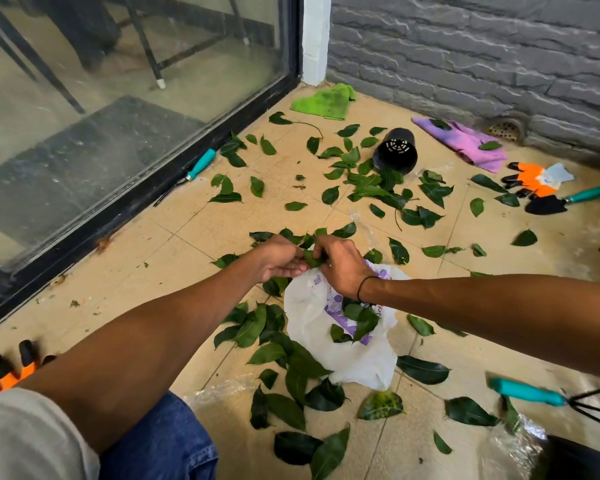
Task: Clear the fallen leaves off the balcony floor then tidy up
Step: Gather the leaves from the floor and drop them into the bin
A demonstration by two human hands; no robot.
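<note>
Many leaves (371, 188) lie scattered over the floor (187, 237), some on the white bag (326, 327). Left hand (281, 259) and right hand (343, 266) both pinch a small bunch. Leaves look light and bendable, so gather them in handfuls.

Residential balcony. Evidence: tiled floor (194, 244), sliding glass door (118, 98) at upper left with furniture legs indoors, grey brick-pattern wall (482, 57) at upper right, floor drain (504, 130) at its base.

both hands (312, 259) pinch green leaves (313, 258) above a white bag (340, 355).
</note>
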